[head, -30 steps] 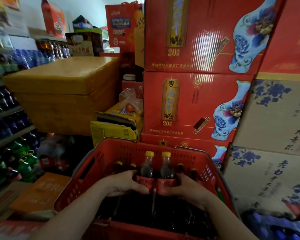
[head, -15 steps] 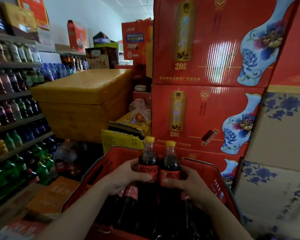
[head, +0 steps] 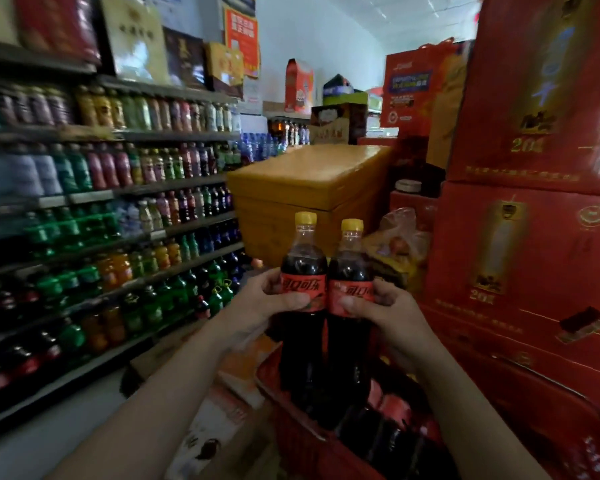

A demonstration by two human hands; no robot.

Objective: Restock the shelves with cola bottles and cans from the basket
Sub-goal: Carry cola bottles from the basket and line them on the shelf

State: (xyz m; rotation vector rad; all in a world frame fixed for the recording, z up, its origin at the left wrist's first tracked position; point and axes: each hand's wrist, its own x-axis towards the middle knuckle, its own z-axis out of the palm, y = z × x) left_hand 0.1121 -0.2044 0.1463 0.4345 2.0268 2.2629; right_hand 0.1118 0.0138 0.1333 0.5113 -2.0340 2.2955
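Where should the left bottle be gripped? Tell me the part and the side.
Probably grip the left bottle round its red label band, coming from the left. It stands upright with the right bottle tight against its other side, so only the left is free; the left hand holds it there.

Small shop: drink-stocked shelves (head: 125, 188), stacked cartons (head: 534, 237).

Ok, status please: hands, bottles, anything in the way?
Left hand grips left cola bottle, right hand grips right cola bottle. Both upright, over red basket. No obstacle seen toward drink shelves at left.
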